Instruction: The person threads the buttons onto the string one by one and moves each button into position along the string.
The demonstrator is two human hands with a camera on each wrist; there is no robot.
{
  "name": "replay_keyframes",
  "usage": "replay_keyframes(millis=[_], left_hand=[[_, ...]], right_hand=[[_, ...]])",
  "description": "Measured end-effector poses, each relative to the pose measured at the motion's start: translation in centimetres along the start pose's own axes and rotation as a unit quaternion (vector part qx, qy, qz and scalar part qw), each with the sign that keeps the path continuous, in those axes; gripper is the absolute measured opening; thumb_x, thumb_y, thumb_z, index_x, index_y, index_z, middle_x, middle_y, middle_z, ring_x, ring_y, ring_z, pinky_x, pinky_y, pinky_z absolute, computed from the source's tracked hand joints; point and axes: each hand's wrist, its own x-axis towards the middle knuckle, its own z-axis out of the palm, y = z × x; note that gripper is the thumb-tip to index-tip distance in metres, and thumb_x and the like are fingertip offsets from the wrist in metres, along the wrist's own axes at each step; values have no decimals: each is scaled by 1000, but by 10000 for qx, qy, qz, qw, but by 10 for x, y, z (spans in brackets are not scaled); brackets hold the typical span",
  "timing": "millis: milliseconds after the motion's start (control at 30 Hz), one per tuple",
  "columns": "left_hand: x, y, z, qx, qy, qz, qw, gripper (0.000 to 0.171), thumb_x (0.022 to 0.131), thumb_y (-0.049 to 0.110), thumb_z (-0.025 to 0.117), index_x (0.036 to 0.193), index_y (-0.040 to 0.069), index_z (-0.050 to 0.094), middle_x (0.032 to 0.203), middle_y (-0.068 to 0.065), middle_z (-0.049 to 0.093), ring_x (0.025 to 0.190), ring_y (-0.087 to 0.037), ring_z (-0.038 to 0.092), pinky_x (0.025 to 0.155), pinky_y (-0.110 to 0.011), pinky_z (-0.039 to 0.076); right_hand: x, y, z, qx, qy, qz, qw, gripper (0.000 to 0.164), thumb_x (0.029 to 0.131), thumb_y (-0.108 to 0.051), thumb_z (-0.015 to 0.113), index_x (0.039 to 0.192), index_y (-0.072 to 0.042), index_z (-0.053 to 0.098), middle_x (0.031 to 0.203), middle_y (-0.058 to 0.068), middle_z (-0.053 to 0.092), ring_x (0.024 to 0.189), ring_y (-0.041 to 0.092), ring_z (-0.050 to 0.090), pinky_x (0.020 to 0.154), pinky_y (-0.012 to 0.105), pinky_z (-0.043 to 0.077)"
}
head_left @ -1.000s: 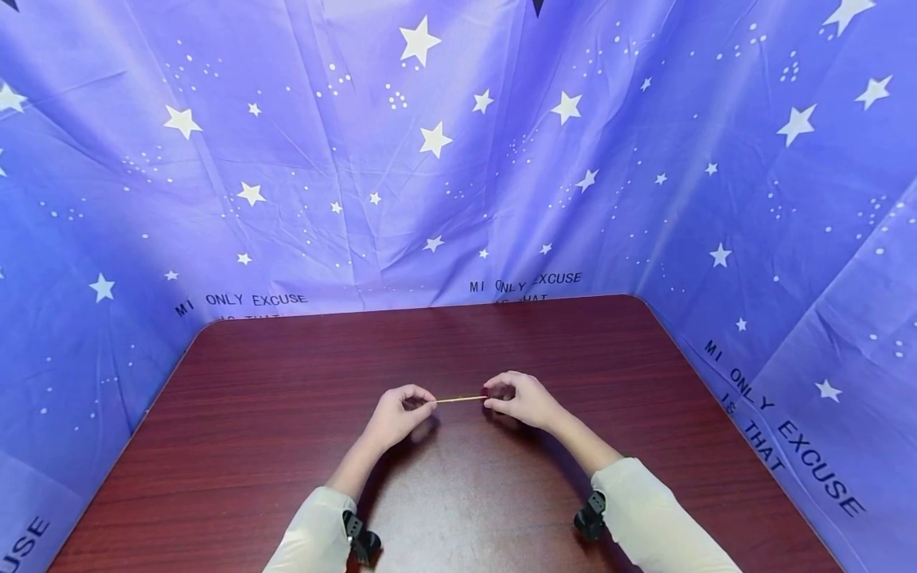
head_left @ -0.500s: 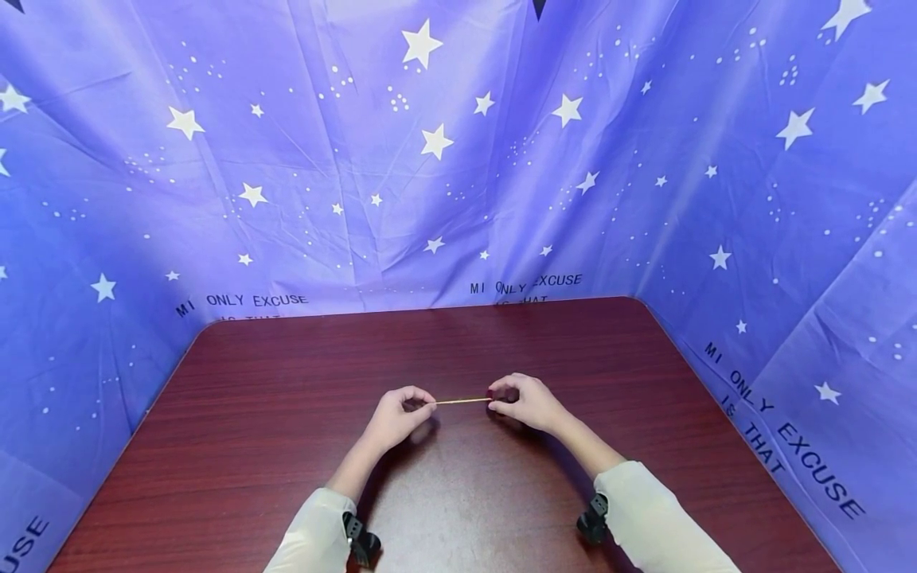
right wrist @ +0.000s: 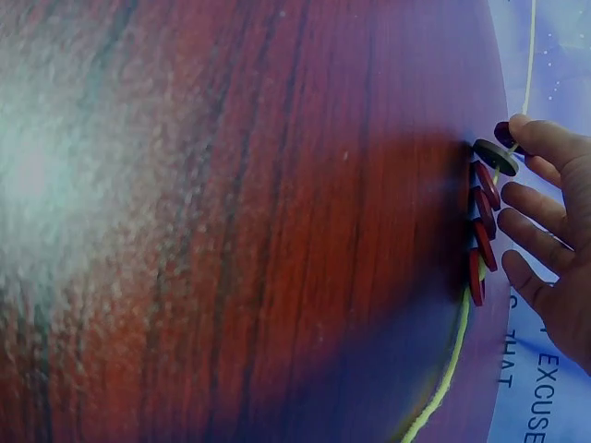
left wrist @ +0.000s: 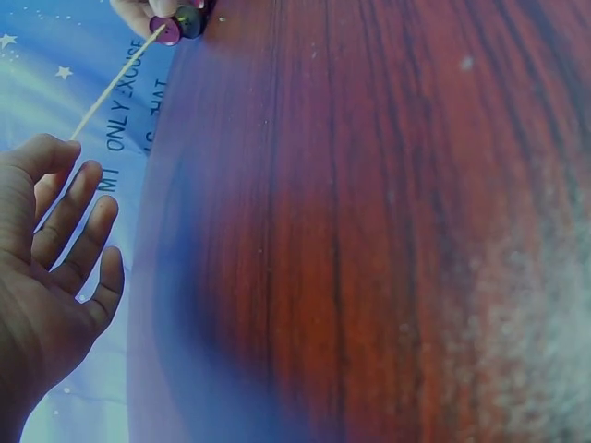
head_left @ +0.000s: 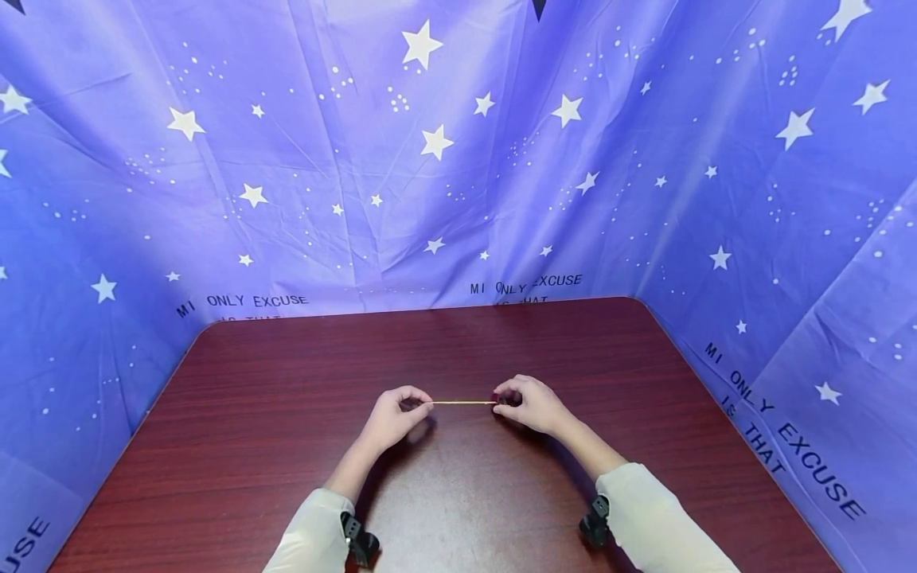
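Observation:
A thin yellow string (head_left: pixel 464 403) is stretched between my two hands, just above the table. With thumb and forefinger my left hand (head_left: pixel 392 415) pinches its left part; the other fingers are loosely bent in the left wrist view. My right hand (head_left: pixel 533 404) pinches a dark red button (right wrist: pixel 504 135) that sits on the string. Beside that button hangs a black button (right wrist: pixel 496 158), also on the string. Several red buttons (right wrist: pixel 486 217) are lined up below it in the right wrist view, leaning on one another, and the yellow tail trails past them onto the table.
The dark red wood-grain table (head_left: pixel 286 366) spreads around both hands, with a glossy reflection at its near middle. A blue-purple curtain (head_left: pixel 344 159) with white stars and lettering hangs along its back and sides. Black wrist cameras (head_left: pixel 360 539) sit at both cuffs.
My right hand has slid slightly to the right, and more yellow string shows between the hands. My left hand has barely moved and keeps its pinch.

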Motion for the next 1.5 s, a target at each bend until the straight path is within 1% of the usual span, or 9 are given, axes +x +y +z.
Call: replay_keyframes(millis=[367,533,733,867,1000,1133,1267,1367,1500], left_hand=[[0,1,0,30,10,-14,10000,5,82,14,70,85,10,68,79,-3,68,69,-9,59,65,-20,48],[-1,2,0,-15,-29,-54,10000,4,82,12,69,86,10,68,80,-3,69,70,-9,59,66,-20,49],[-1,1,0,-26,-28,-93,9999,5,81,11,70,86,10,68,80,-3,69,71,-9,59,67,-20,49],[-1,-1,1,0,-45,-61,10000,5,82,12,69,86,9,68,80,-2,69,70,-6,59,67,-20,49],[-2,-2,1,9,-49,-62,10000,4,83,13,68,86,10,68,81,-2,69,70,-5,58,67,-20,49],[-3,-3,0,-16,-54,-145,9999,4,82,13,69,86,10,68,81,-2,69,71,-6,59,66,-20,49],[-3,-3,0,-21,-50,-93,9999,4,83,12,69,86,10,68,81,-3,69,72,-7,59,67,-20,48],[-1,-3,0,1,-37,-96,9999,5,82,12,69,86,10,68,81,-2,69,72,-7,59,67,-20,49],[0,-2,1,35,-57,-158,9999,5,82,11,69,86,11,69,81,-2,69,72,-7,59,68,-19,49]], right_hand=[[-2,5,2,-591,97,-200,9980,20,75,-26,76,91,-15,70,83,-7,64,80,11,56,73,29,45],[-2,5,2,-868,99,-359,9955,20,75,-26,76,90,-15,70,81,-7,64,78,11,55,71,30,44],[-2,4,0,-1054,-17,-229,9942,22,74,-30,76,91,-17,71,84,-6,63,83,15,56,75,35,43],[-3,5,-3,-965,-55,-115,9953,25,74,-34,76,93,-17,71,87,-5,64,86,16,57,77,36,44],[-3,8,-11,-599,47,75,9982,27,74,-32,77,94,-14,71,88,-3,64,84,15,56,77,33,46],[-5,13,-22,-330,48,299,9990,26,76,-28,76,95,-11,71,89,-1,63,77,13,56,70,28,46],[-11,22,-33,-311,-35,476,9984,22,77,-25,75,93,-10,70,87,-1,63,72,12,54,65,25,43],[-17,30,-40,-452,-140,488,9977,19,77,-24,75,90,-10,70,84,-1,63,74,12,56,67,28,45],[-26,39,-46,-534,-466,578,9958,15,76,-23,76,84,-12,70,78,-4,62,73,10,56,67,27,45]])
